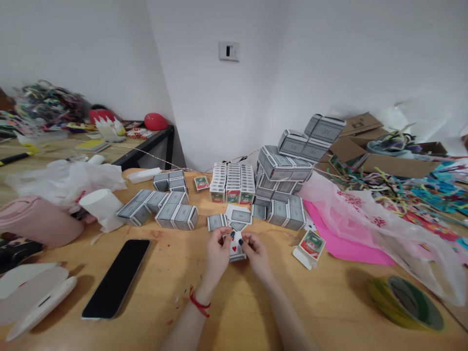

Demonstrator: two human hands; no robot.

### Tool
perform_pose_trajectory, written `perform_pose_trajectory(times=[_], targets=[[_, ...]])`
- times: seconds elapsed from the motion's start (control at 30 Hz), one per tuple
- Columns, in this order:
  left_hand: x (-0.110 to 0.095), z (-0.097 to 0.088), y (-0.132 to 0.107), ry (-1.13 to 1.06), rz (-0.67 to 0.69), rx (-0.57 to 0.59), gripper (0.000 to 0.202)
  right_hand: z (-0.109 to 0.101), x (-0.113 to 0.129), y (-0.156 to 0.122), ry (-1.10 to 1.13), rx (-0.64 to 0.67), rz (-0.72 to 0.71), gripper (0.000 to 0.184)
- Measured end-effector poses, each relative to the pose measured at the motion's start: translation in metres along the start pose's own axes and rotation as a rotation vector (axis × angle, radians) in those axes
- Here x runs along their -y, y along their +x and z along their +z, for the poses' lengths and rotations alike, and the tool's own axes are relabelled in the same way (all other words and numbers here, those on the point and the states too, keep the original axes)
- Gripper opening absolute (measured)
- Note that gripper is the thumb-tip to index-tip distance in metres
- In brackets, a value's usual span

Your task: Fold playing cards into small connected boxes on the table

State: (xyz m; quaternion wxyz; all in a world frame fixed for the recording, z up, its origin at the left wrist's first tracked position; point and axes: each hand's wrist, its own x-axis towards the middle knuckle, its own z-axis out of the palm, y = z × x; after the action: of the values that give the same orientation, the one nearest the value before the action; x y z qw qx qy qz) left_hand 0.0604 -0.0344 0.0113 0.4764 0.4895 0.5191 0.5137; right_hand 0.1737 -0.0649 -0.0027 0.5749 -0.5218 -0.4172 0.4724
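Observation:
Both of my hands meet low over the middle of the table, holding a playing card (235, 249) with a red heart on its face. My left hand (218, 251) pinches its left side, and my right hand (256, 252) has its right side between thumb and fingers. Part of a patterned card back shows under its lower edge. Just beyond my fingers lie loose cards (241, 216), mostly back up. A small block made of folded cards (217, 222) sits close to my left fingertips. An opened card box (311, 246) lies to the right.
Card-built blocks (177, 210) stand at left, and a stacked card structure (285, 163) leans at right. Rows of card boxes (232, 183) are at the back. A phone (117, 278) lies left, a tape roll (405, 302) right, beside a plastic bag (351, 209) over pink paper (338, 243).

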Motion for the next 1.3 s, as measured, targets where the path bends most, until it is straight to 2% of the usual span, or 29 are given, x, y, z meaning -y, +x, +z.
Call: perform_pose_trajectory(times=[0.13,0.27,0.37,0.43,0.67,0.87,1.07,1.3], targets=[[0.002,0.004,-0.002,-0.02,0.003,0.027,0.025,0.0,0.002,0.0,0.081,-0.016,0.025,0.027],[0.007,0.012,-0.007,-0.089,-0.037,0.018,0.024,0.0,0.002,0.0,0.106,-0.138,-0.011,0.025],[0.009,0.018,-0.013,-0.091,-0.031,0.064,0.021,0.002,0.001,-0.001,0.094,-0.217,-0.048,0.024],[0.008,0.021,-0.016,-0.103,-0.025,0.076,0.019,0.003,0.001,-0.002,0.1,-0.21,-0.053,0.023],[0.0,0.022,-0.019,-0.112,-0.045,-0.01,0.018,0.009,0.0,-0.006,0.137,-0.163,-0.032,0.02],[-0.001,0.021,-0.018,-0.117,-0.03,-0.045,0.014,0.011,-0.006,-0.008,0.133,-0.187,0.014,0.018],[0.001,0.022,-0.02,-0.136,0.01,-0.001,0.011,0.011,0.0,-0.01,0.137,-0.211,0.015,0.013],[0.005,0.022,-0.019,-0.144,0.052,-0.009,0.012,0.011,0.005,-0.01,0.144,-0.199,0.024,0.013]])
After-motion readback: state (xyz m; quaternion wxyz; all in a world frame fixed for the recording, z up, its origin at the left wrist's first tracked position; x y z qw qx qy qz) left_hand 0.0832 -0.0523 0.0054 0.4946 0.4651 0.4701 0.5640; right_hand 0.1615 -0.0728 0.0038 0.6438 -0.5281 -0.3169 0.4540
